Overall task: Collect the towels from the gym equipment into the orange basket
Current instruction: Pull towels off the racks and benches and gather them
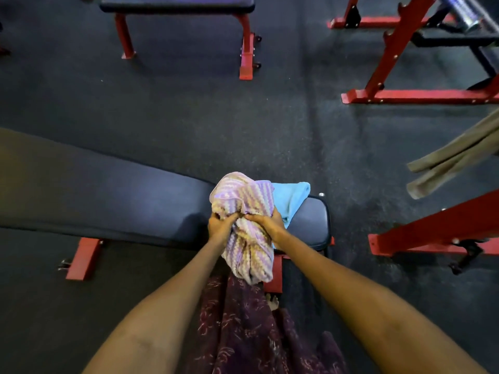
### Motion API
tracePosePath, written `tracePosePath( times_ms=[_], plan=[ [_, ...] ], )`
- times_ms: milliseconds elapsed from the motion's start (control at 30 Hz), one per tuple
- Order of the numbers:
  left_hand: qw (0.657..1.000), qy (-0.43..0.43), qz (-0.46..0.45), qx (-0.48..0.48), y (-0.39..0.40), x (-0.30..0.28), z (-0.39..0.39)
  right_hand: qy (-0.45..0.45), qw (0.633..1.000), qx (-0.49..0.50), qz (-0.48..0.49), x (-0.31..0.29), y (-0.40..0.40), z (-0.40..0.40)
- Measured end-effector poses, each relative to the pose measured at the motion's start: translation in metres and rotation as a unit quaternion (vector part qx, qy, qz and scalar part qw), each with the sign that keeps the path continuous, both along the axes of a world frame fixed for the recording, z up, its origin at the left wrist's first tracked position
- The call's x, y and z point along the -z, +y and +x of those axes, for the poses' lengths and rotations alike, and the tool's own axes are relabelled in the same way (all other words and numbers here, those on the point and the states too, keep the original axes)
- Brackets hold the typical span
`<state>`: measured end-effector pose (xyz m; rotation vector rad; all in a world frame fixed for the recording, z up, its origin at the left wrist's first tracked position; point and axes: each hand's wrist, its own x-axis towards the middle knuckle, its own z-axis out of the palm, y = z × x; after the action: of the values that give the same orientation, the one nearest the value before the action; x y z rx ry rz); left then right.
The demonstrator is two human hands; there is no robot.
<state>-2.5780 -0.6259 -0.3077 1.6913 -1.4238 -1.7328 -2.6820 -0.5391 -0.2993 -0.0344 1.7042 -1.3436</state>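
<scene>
Both forearms are bare, with no sleeves showing. The left hand and right hand wear no gloves. Below hangs a dark purple garment printed with pale leafy sprigs.

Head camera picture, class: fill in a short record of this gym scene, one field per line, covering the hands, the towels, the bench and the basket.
left hand: gripping the striped towel
right hand: gripping the same towel
striped towel: bunched, lifted above the bench end
blue towel: lying on the bench, partly behind the striped one
olive towel: hanging at the right edge
orange basket: not in view
</scene>
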Motion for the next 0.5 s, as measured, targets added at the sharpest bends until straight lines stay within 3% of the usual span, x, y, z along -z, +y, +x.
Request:
tracePosePath(
  times_ms=[367,433,500],
  plan=[
    [0.996,-0.026,0.057,0.059,-0.070,0.063,-0.055,-0.051,0.998,0.038,0.012,0.071,-0.056,-0.057],
    [0.996,-0.038,0.052,0.065,-0.077,0.072,-0.059,0.036,0.996,0.063,0.049,0.083,-0.058,-0.066],
    [0.994,-0.056,0.050,0.079,-0.085,0.084,-0.061,0.161,0.971,0.055,0.169,0.100,-0.059,-0.078]
  ],
)
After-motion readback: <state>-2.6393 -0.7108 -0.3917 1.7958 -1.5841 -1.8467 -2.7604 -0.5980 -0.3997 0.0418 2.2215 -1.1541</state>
